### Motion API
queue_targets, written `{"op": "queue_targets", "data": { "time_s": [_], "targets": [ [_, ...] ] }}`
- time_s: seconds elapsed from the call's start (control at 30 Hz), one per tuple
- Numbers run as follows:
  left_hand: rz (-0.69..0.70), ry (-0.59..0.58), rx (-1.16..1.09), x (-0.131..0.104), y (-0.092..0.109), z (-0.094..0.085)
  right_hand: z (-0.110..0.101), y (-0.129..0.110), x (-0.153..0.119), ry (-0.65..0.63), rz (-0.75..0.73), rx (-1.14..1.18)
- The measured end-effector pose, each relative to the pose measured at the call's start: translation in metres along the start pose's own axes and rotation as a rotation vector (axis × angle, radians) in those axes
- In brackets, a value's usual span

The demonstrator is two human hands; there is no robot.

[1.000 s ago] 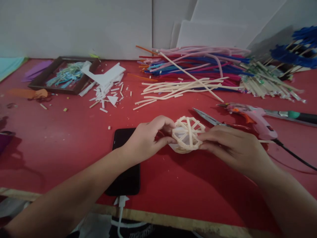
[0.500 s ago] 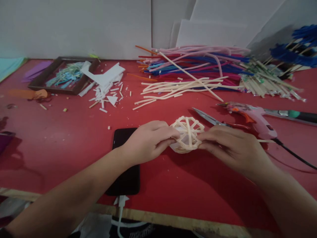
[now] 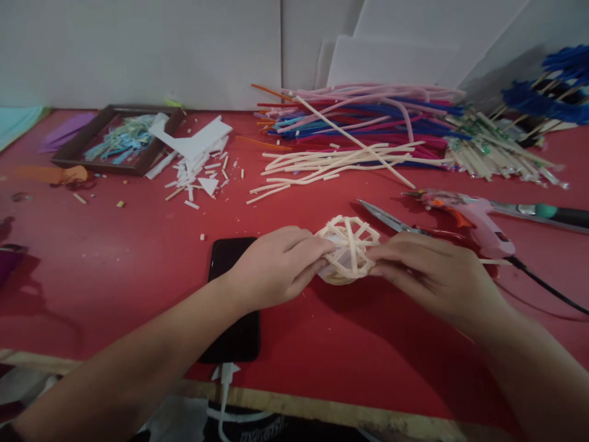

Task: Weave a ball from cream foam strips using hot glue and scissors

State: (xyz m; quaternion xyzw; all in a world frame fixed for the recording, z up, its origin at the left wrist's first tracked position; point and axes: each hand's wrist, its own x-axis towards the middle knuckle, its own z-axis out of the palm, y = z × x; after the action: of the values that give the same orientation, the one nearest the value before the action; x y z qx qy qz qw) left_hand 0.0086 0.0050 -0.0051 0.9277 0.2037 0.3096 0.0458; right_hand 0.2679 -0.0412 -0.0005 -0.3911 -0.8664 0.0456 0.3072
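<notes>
Between my two hands is a small round openwork frame (image 3: 350,247) of cream-coloured sticks, with spokes meeting at its centre. Something pale and whitish shows inside it. My left hand (image 3: 280,264) pinches its left rim between thumb and fingers. On the opposite side, my right hand (image 3: 432,279) grips the right rim, fingertips closed on it. Partly under my left wrist lies a black phone (image 3: 237,337) with a white charging cable (image 3: 224,393) plugged in. Just beyond my right hand are scissors (image 3: 381,215) and a pink glue gun (image 3: 478,221).
Cream sticks (image 3: 317,162) lie in front of a heap of coloured pipe cleaners (image 3: 368,110). Wrapped sticks (image 3: 488,153) are at the back right. White paper scraps (image 3: 196,144) lie beside a brown frame (image 3: 96,166) holding shredded strips. The glue gun's black cord (image 3: 547,285) trails right.
Almost nothing differs. My left hand has shifted very slightly at the frame's left rim; the round frame and my right hand stay in place.
</notes>
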Motion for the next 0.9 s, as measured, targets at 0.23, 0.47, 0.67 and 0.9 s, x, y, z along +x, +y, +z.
{"op": "queue_targets", "data": {
  "time_s": [0.23,0.47,0.67,0.9],
  "targets": [
    [0.038,-0.038,0.190,0.0016,0.0057,-0.0011,-0.0015,0.0001,0.0015,-0.004,0.001,0.001],
    [-0.016,0.009,0.144,0.0012,0.0088,0.0004,-0.0012,0.0011,0.0011,-0.015,-0.024,-0.019],
    [-0.070,-0.009,0.080,0.0005,0.0092,0.0006,0.0004,0.0014,-0.0009,-0.007,-0.021,0.000],
    [-0.138,-0.002,0.027,0.0008,0.0091,-0.0001,-0.0011,0.0003,0.0009,-0.008,-0.013,0.016]
  ]
}}
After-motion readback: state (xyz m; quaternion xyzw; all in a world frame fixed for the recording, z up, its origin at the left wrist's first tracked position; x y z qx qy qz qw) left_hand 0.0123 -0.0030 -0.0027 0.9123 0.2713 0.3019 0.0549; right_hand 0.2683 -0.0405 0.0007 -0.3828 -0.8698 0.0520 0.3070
